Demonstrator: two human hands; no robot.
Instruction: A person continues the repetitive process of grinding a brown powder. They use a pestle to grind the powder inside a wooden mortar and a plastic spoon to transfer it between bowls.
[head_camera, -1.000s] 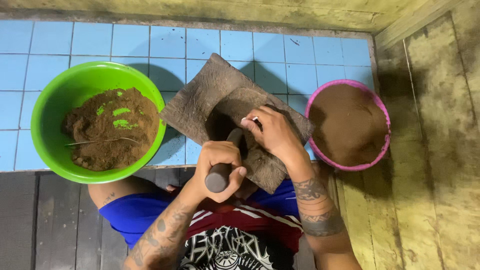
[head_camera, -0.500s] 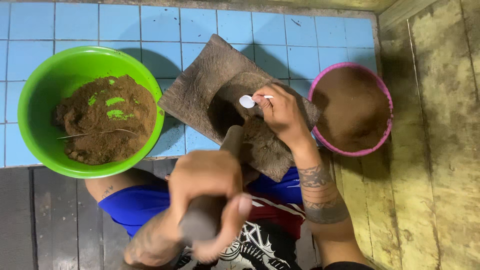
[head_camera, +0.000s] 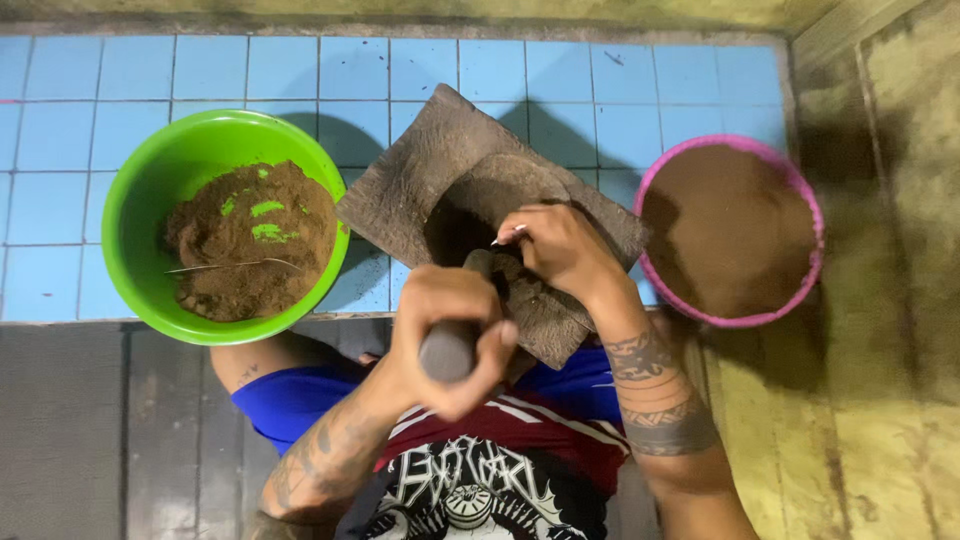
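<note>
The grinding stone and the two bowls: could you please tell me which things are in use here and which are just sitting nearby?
In use:
- left hand gripping the pestle
- right hand with a spoon
- grinding stone

Sitting nearby:
- green bowl of brown powder
- pink bowl of brown powder

Grinding stone (head_camera: 430, 180) mid-floor between powder-filled bowl (head_camera: 150, 190) at left and powder-filled tub (head_camera: 800, 215) at right, near wall.
</note>
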